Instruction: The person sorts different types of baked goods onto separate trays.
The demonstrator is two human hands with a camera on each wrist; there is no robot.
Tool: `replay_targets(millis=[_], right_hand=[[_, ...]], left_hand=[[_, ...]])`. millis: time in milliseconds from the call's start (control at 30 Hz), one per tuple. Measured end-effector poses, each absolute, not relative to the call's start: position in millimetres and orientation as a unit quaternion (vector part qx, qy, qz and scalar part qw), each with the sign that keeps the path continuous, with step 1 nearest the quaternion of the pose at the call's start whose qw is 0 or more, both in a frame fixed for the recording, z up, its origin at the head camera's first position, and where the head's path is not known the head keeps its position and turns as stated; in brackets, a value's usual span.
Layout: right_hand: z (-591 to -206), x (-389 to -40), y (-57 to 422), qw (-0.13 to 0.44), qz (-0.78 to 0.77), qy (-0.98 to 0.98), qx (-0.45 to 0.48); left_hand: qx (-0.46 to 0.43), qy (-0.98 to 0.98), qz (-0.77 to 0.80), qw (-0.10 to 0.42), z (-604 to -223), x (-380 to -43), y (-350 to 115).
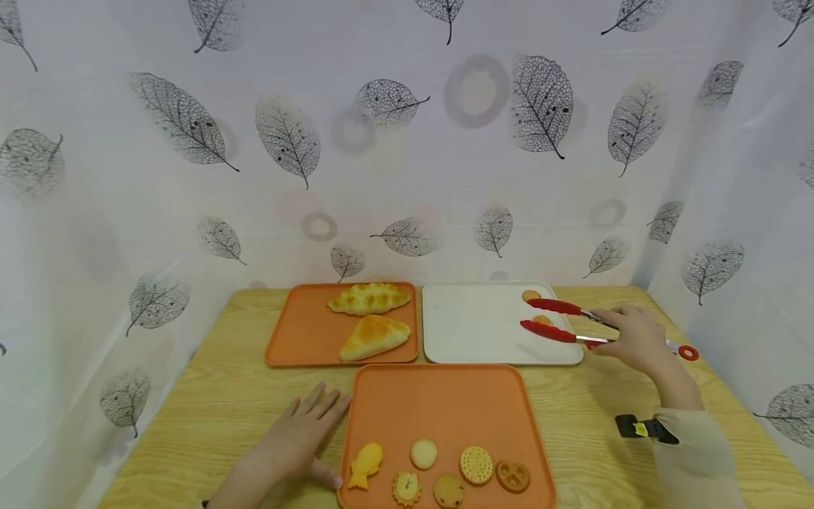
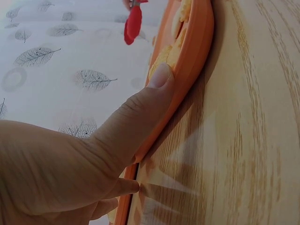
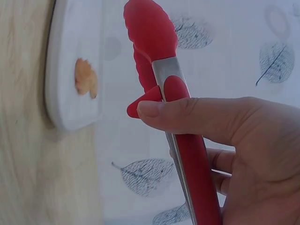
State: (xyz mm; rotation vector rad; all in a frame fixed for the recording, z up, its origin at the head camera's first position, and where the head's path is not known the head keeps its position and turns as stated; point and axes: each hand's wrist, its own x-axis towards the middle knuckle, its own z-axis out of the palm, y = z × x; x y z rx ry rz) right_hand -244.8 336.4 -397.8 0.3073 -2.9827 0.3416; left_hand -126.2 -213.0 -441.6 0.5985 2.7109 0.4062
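Note:
My right hand [image 1: 636, 338] grips red-tipped metal tongs [image 3: 190, 154], the thumb lying along one arm. The tongs' tips are spread over the right part of the white tray [image 1: 477, 346], with nothing between them. Two small brown cookies [image 1: 531, 295] lie on that tray, partly overlapped by the tongs in the head view. At the left edge of the front orange tray [image 1: 439, 396], my left hand [image 1: 299, 435] has its fingers spread, the thumb [image 2: 159, 77] against the rim. That tray carries a fish-shaped cookie [image 1: 366, 464], a pretzel [image 1: 512, 476], a dotted round cracker [image 1: 476, 465] and several other cookies.
Behind, at the left, another orange tray [image 1: 299, 332] bears a braided bread [image 1: 370, 299] and a triangular pastry [image 1: 375, 337]. All three trays sit close together on a wooden table [image 1: 216, 382]. A leaf-patterned curtain [image 1: 407, 177] hangs around the back and sides.

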Motion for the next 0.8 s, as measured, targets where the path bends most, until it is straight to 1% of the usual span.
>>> replay_targets(millis=[233, 400, 567, 700, 800], right_hand=[[-389, -236, 313, 0.11, 0.114, -0.974, 0.16], [-389, -227, 298, 0.132, 0.138, -0.959, 0.211], [-392, -215, 284, 0.132, 0.129, -0.949, 0.255], [-396, -207, 274, 0.113, 0.127, -0.947, 0.273], [-400, -201, 269, 0.115, 0.125, -0.942, 0.291]], left_hand=[[0.21, 0.951, 0.146, 0.171, -439, -124, -214], [0.211, 0.952, 0.145, 0.167, -440, -124, -214], [0.215, 0.951, 0.144, 0.168, -440, -124, -214], [0.216, 0.951, 0.145, 0.168, -440, -124, -214], [0.217, 0.951, 0.144, 0.164, -440, -124, -214]])
